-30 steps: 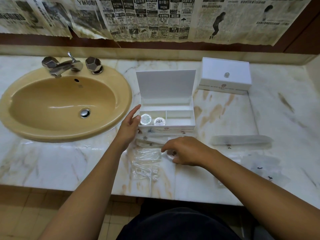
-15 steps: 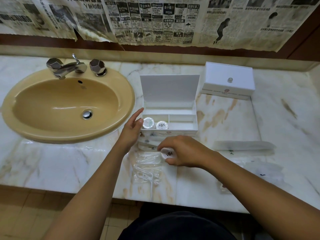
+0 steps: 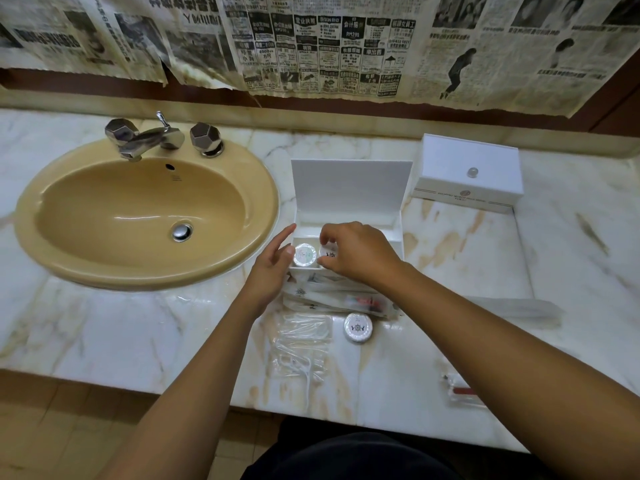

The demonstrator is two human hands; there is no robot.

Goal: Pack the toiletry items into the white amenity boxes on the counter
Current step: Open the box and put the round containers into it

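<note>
An open white amenity box (image 3: 349,216) is seen near the middle of the marble counter (image 3: 104,327), just beside the right rim of the tan sink (image 3: 145,216), its lid stood upright toward the back edge. A round wrapped soap (image 3: 304,255) is seated in the front left compartment of the box. A second round soap (image 3: 328,252) is pinched between the curled fingers and thumb of the right hand (image 3: 360,252), held at the same front left compartment beside the first; whether it is already resting inside cannot be told. The left hand (image 3: 273,268) is laid against the left front corner of the box, its fingers straight and spread, nothing being gripped by it. A third round soap (image 3: 358,327) is left on the counter toward the front edge, in front of a pile of long wrapped sachets (image 3: 332,296) lying just before the box. Clear plastic packets (image 3: 301,344) are spread to the left of that soap. A closed white amenity box (image 3: 467,174) is placed toward the back right of the counter, well apart from the hands. A long clear sleeve (image 3: 516,306) is lying to the right, and a small red-marked packet (image 3: 460,393) is found near the front edge
</note>
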